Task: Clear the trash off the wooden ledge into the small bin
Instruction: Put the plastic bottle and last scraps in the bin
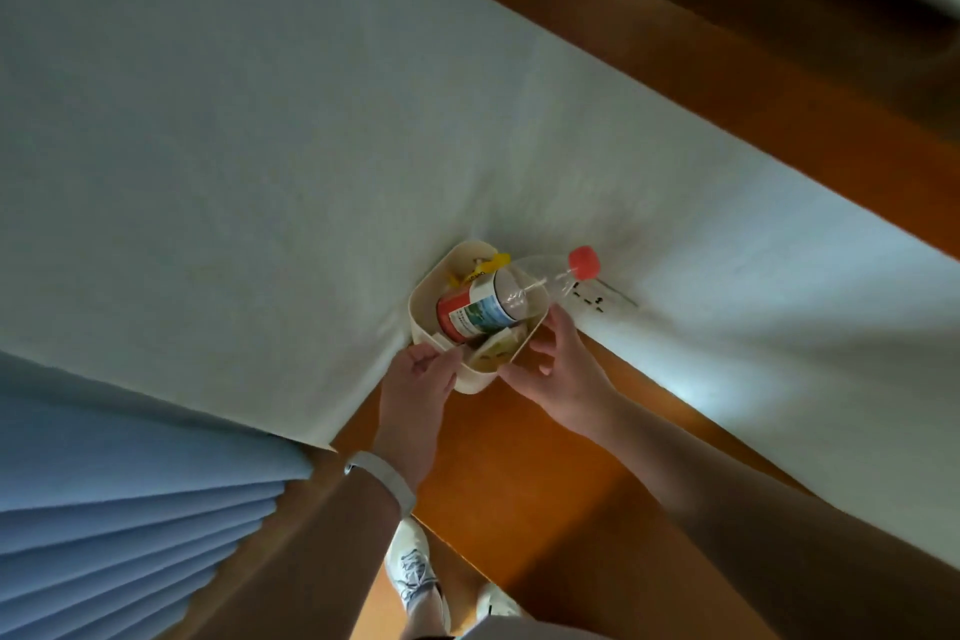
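A small cream bin (426, 322) stands on the wooden ledge (524, 457), pushed into the corner of two white walls. A clear plastic bottle (480, 309) with a red and white label lies slanted in it, and its red cap (584, 263) sticks out over the far rim. Yellow wrapping (496, 261) and bits of paper (493, 348) also lie inside. My left hand (418, 385) pinches the bin's near left rim. My right hand (558, 361) holds the near right side, thumb on the rim.
A wall socket (592, 299) sits just behind the bottle's cap. A pleated blue curtain (130, 509) hangs at the lower left. My white shoes (415, 572) show on the floor below the ledge. A dark wooden beam (727, 42) crosses the upper right.
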`<state>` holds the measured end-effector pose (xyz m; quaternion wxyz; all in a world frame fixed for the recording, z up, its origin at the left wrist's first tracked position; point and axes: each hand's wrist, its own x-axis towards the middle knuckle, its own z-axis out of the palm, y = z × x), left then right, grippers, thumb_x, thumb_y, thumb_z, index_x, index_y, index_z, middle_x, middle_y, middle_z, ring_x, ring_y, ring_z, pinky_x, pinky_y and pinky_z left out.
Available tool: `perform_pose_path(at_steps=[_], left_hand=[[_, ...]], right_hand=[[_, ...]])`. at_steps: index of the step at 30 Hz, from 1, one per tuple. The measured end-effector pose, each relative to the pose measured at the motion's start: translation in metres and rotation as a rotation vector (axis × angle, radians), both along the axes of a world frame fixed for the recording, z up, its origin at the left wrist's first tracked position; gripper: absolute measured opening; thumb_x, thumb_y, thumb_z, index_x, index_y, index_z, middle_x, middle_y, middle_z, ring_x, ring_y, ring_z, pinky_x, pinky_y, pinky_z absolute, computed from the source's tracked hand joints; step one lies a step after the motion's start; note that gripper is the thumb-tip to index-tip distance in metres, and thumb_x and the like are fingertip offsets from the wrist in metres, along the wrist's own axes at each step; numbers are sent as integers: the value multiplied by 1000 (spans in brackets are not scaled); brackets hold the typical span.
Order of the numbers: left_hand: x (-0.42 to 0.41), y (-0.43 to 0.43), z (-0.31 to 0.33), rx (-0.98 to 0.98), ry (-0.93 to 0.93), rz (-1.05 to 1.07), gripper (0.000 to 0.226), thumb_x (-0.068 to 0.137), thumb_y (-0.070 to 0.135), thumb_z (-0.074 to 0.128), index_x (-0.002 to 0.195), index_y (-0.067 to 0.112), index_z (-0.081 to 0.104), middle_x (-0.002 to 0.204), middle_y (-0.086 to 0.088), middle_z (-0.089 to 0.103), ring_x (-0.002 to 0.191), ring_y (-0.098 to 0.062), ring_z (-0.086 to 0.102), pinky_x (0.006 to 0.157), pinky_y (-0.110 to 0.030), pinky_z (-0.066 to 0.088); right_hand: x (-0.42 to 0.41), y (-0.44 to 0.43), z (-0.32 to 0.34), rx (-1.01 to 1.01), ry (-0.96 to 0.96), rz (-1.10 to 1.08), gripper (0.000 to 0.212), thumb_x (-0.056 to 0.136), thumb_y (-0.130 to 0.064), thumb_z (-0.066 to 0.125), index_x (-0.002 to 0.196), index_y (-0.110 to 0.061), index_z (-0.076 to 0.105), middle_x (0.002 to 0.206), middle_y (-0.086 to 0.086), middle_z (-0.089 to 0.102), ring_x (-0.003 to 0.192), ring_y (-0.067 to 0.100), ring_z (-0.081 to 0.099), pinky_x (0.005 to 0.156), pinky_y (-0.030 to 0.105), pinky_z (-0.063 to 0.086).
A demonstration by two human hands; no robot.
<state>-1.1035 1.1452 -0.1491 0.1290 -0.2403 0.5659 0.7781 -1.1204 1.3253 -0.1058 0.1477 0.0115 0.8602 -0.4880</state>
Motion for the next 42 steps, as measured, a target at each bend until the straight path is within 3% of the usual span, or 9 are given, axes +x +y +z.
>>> perform_pose_path(at_steps=[6,9,13,20,26,30,34,38,42], left_hand=[[-10,-1,-6,57,46,-56,66,67,57,88,117,18,69,108,2,82,108,-13,76,84,-20,59],[-17,2,-4,71,41,-74,57,70,49,84,115,16,70,104,3,83,107,-13,77,84,-21,60],[-29,4,-4,96,-3,-101,49,77,38,83,117,12,68,102,3,83,105,-13,77,87,-23,61],[-51,21,-2,-29,-46,-136,41,96,26,71,127,1,62,122,-15,74,118,-26,69,109,-43,52],[-51,26,7,-67,-62,-117,44,78,44,74,114,20,70,110,-1,80,110,-19,73,96,-35,56],[-47,24,17,-190,-64,-163,15,93,47,65,101,34,70,106,7,76,105,-11,69,84,-27,50],[-43,14,34,-205,-76,-137,15,105,40,53,93,40,63,108,11,70,108,-8,65,84,-25,50],[-27,1,56,-305,-50,-194,14,103,40,51,109,36,62,126,5,67,124,-16,60,109,-39,46],[-3,0,78,-552,84,-292,37,106,45,46,139,33,58,138,8,61,127,-14,55,107,-37,45]], right_hand=[[-11,7,-4,-3,-32,-1,101,56,-80,71,136,-63,10,131,-43,35,116,1,51,88,31,45],[-16,12,-5,-4,-36,17,101,66,-68,74,144,-53,12,145,-23,35,123,12,51,98,45,48],[-24,18,-3,9,-53,9,101,70,-63,73,147,-49,10,150,-17,35,123,12,49,102,52,45],[-38,27,3,36,-87,-35,94,68,-77,66,141,-60,9,154,-8,37,128,16,46,102,50,44],[-37,27,1,85,-63,-37,98,64,-85,60,144,-54,12,154,-7,38,129,11,43,106,52,41],[-35,29,7,115,-41,-28,91,66,-83,59,141,-53,16,154,-5,39,132,16,43,99,38,39],[-27,33,13,153,33,-42,80,76,-76,55,143,-41,28,153,-3,40,132,19,46,95,29,42],[-15,39,23,197,37,-71,79,81,-73,52,145,-30,36,153,-2,41,134,20,45,103,44,46],[2,47,36,257,147,-58,61,91,-57,56,143,-29,41,149,-4,44,125,6,45,93,24,40]])
